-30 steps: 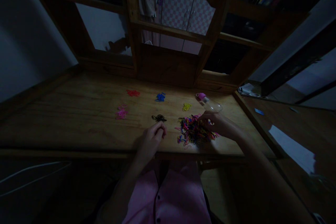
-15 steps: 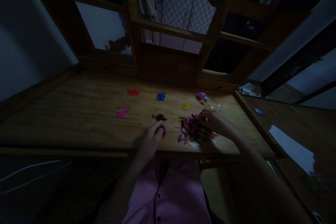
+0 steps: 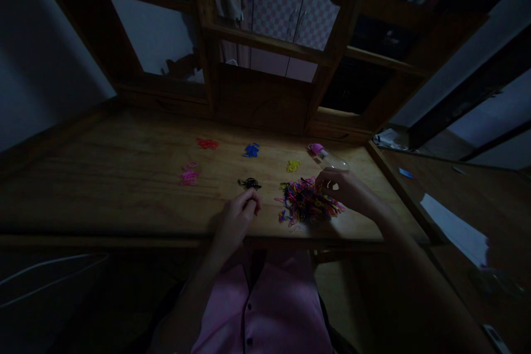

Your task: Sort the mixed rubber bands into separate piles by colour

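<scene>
My left hand (image 3: 243, 209) rests curled on the wooden table, just in front of a small pile of black rubber bands (image 3: 249, 183). Its fingers are closed, and whatever they may hold is hidden. My right hand (image 3: 338, 183) reaches to the right side of a large heap of mixed-colour bands (image 3: 309, 202), thumb and fingertips drawn together in a pinch. Anything between those tips is too small and dark to make out. Separate little piles lie beyond: red bands (image 3: 207, 144), pink bands (image 3: 189, 177), blue bands (image 3: 251, 150) and yellow bands (image 3: 292, 166).
A clear bottle with a pink cap (image 3: 317, 149) lies behind my right hand. Wooden shelving (image 3: 265, 99) rises along the table's back edge. On a lower surface to the right lie white paper (image 3: 456, 227) and a small blue packet (image 3: 405, 172). The light is dim.
The whole view has shifted slightly. My right hand has moved a little rightward over the heap, a gap now showing between thumb and fingers. My left hand stays by the black pile.
</scene>
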Demonstrator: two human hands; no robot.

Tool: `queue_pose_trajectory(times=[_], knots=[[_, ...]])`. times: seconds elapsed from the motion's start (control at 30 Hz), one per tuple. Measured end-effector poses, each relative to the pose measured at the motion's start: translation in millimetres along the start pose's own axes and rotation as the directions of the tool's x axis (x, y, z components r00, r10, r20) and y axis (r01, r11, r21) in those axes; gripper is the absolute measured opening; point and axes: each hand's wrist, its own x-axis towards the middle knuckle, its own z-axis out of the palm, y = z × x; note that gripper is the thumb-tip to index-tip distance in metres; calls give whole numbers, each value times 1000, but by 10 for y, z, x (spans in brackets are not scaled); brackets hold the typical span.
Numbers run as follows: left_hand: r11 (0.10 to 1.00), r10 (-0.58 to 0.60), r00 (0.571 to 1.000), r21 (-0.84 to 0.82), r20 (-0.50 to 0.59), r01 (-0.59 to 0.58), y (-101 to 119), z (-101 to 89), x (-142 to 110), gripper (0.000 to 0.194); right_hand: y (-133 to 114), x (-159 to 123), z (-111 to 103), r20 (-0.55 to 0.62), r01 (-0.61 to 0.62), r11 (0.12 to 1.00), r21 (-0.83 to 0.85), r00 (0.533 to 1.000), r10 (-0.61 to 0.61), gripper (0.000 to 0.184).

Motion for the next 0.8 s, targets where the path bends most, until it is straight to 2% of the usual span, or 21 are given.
queue_pose_trajectory(times=[0.23, 0.47, 0.7, 0.8], knots=[[1000, 17, 1000, -1, -3, -17, 19, 2, -3, 16, -46, -13, -10, 10, 6, 1000, 21, 1000, -6, 12], [1000, 8, 1000, 2, -1, -8, 27, -3, -10, 15, -115, -33, -37, -21, -18, 999, 39, 1000, 19, 27], [1000, 19, 1000, 1, -11, -19, 35, 1, -4, 16, -143, -47, -63, -22, -71, 995, 63, 997, 73, 25], [1000, 20, 1000, 4, -14, -20, 36, 3, -4, 16, -130, -41, -82, -38, -66, 995, 75, 997, 69, 17]])
